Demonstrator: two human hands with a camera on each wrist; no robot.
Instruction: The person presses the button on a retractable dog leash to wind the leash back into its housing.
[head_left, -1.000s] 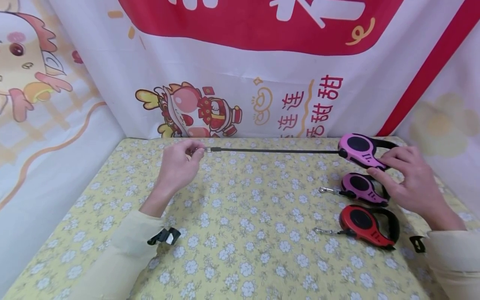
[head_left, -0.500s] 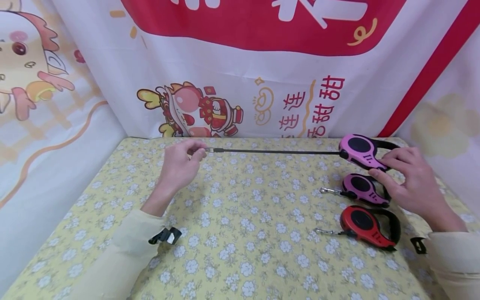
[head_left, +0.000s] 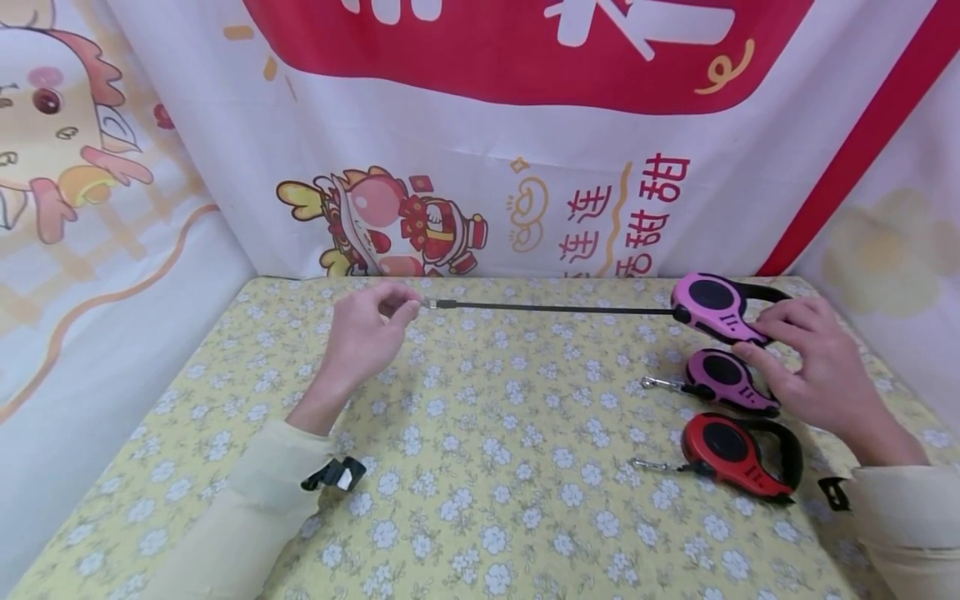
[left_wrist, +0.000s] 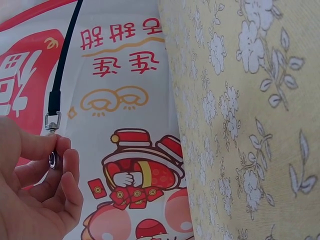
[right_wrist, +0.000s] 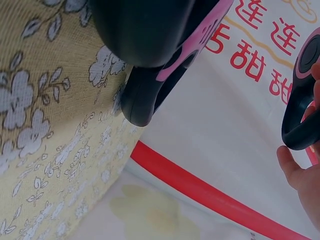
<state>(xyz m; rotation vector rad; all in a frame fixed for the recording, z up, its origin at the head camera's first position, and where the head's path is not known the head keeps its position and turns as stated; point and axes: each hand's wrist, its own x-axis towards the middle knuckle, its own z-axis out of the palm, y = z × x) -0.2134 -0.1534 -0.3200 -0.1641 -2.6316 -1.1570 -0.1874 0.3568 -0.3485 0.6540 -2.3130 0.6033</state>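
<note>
A pink retractable dog leash (head_left: 711, 293) with a black round centre is held by my right hand (head_left: 813, 367), thumb and fingers on its lower grip. Its black cord (head_left: 562, 309) runs straight and taut to the left. At the far end, my left hand (head_left: 371, 325) pinches the metal clip (left_wrist: 53, 159) between thumb and fingers, which partly cover it. Another pink leash (head_left: 722, 373) lies just below the right hand, and a red leash (head_left: 723, 446) lies nearer. In the right wrist view, fingers of the right hand (right_wrist: 306, 185) show by the black handle (right_wrist: 299, 131).
A yellow floral cloth (head_left: 487, 467) covers the table. White printed fabric (head_left: 495, 125) hangs as a wall behind it and along both sides. The two lying leashes have short metal clips pointing left. Dark devices are strapped at both wrists.
The held pink leash has shifted slightly left and down. The left hand with the clip has moved slightly right, so the cord span is a little shorter. The other leashes stay in place.
</note>
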